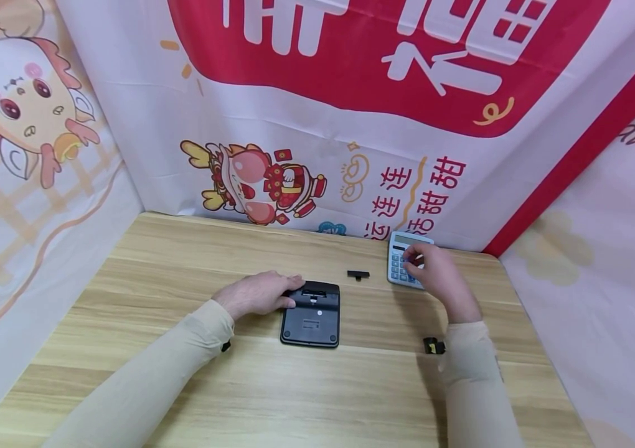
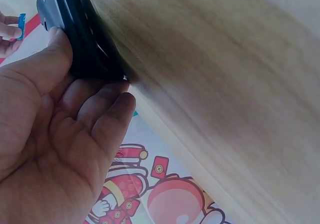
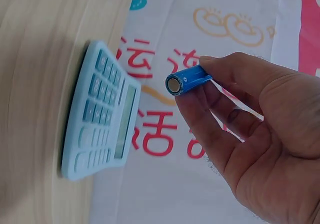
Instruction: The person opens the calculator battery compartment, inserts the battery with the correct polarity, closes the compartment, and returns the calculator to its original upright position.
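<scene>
A black calculator (image 1: 310,326) lies face down on the table, the battery compartment (image 1: 314,294) in its back uncovered. My left hand (image 1: 258,292) grips its left upper corner; in the left wrist view the thumb lies on the casing and the fingertips (image 2: 117,87) are at its edge. Between thumb and fingers my right hand (image 1: 435,274) pinches a small blue battery (image 3: 187,79), one flat metal end showing. That hand is above a light blue calculator (image 3: 100,114), which lies face up. A small black battery cover (image 1: 358,274) rests between the two calculators.
The wooden table (image 1: 183,249) meets a printed cloth backdrop (image 1: 306,118) just behind the light blue calculator. Further cloth walls (image 1: 26,186) stand at left and right. Small black devices (image 1: 434,346) sit by both wrists.
</scene>
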`<action>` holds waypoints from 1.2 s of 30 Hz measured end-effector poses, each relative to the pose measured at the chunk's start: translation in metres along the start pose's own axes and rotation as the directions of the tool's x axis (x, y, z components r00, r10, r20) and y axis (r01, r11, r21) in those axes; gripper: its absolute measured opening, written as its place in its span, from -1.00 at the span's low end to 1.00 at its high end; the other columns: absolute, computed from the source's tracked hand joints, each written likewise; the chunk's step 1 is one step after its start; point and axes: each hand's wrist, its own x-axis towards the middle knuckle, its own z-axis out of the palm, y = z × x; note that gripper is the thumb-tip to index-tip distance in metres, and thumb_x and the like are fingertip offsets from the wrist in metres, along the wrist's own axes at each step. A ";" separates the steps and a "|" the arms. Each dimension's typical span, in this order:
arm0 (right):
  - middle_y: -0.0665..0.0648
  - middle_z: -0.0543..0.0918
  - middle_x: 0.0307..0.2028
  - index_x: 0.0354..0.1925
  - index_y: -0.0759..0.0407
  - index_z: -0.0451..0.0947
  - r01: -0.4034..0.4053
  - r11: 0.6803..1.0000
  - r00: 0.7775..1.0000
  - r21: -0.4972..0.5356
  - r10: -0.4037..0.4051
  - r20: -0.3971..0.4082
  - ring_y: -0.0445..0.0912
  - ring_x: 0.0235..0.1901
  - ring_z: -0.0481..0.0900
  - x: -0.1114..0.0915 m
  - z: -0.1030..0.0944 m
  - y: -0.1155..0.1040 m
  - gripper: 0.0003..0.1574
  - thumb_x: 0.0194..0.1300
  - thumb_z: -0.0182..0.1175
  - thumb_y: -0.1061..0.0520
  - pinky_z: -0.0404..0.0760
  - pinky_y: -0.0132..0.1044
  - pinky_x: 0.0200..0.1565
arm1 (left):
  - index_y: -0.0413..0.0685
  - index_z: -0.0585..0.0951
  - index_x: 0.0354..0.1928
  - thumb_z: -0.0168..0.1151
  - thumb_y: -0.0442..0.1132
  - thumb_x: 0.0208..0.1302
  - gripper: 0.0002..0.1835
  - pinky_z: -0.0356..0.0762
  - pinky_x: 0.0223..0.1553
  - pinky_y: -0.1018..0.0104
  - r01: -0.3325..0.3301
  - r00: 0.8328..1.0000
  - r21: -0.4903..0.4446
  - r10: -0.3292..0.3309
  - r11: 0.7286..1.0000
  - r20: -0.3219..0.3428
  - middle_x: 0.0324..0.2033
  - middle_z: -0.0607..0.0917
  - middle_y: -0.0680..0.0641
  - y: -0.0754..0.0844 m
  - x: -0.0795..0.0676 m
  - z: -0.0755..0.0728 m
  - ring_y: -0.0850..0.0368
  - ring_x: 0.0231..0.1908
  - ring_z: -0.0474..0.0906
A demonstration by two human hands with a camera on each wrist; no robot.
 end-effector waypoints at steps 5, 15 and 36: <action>0.15 0.75 -0.06 -0.01 0.14 0.67 0.041 0.999 0.999 -0.005 -0.041 -0.016 0.07 -0.01 0.71 0.000 0.005 -0.012 -0.81 0.44 0.35 0.16 0.74 0.07 0.11 | 0.03 0.41 0.56 0.24 -0.03 0.55 -0.38 0.44 0.52 -0.06 0.000 1.000 -0.009 0.000 1.000 0.002 0.57 0.41 -0.08 -0.001 0.000 0.000 -0.16 0.48 0.47; 0.10 0.75 -0.12 -0.08 0.09 0.69 0.143 0.989 0.989 0.022 -0.142 -0.041 0.00 -0.08 0.74 -0.001 0.016 -0.038 -0.88 0.43 0.36 0.17 0.79 -0.04 -0.01 | 0.06 0.41 0.56 0.23 -0.01 0.55 -0.38 0.43 0.52 -0.07 0.017 1.000 -0.024 -0.017 1.000 0.012 0.57 0.41 -0.04 -0.001 0.001 0.000 -0.15 0.49 0.46; -0.05 0.73 -0.14 -0.10 -0.05 0.71 0.215 0.975 0.976 -0.047 -0.216 -0.010 -0.15 -0.11 0.70 0.006 0.048 -0.090 -0.83 0.36 0.44 0.15 0.80 -0.19 -0.02 | 0.04 0.41 0.56 0.23 -0.02 0.55 -0.38 0.44 0.53 -0.06 0.005 1.000 -0.017 -0.004 1.000 0.009 0.56 0.42 -0.07 -0.001 0.001 -0.001 -0.13 0.48 0.47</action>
